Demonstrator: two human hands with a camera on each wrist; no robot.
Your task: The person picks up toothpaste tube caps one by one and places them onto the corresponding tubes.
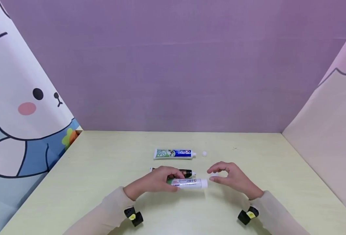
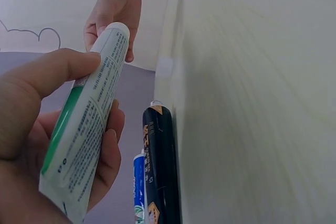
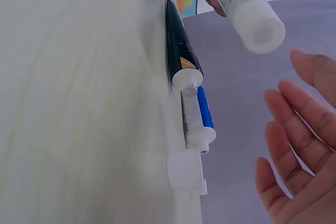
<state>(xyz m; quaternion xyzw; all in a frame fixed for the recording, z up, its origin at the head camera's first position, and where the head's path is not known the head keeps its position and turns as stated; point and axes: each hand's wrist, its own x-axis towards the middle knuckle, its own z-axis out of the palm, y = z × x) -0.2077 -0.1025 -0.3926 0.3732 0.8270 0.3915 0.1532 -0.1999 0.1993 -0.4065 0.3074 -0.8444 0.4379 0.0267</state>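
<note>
My left hand [image 1: 164, 179] grips a white and green toothpaste tube [image 1: 190, 183] above the table, its white cap [image 3: 261, 27] on and facing right. To the right of that cap, my right hand [image 1: 233, 178] hovers with its fingers loosely bent and nothing between them. Behind the held tube lies a black toothpaste tube [image 1: 187, 173], its nozzle bare and its body partly hidden by the left hand. A white cap [image 3: 186, 171] stands on the table beyond that nozzle. Farther back lies a blue and green toothpaste tube [image 1: 174, 153], uncapped, with a small white cap [image 1: 204, 153] beside it.
The pale table [image 1: 108, 153] runs back to a purple panel [image 1: 179, 71]. A cartoon-printed panel [image 1: 23, 81] flanks it on the left, and a pale panel [image 1: 334, 130] on the right.
</note>
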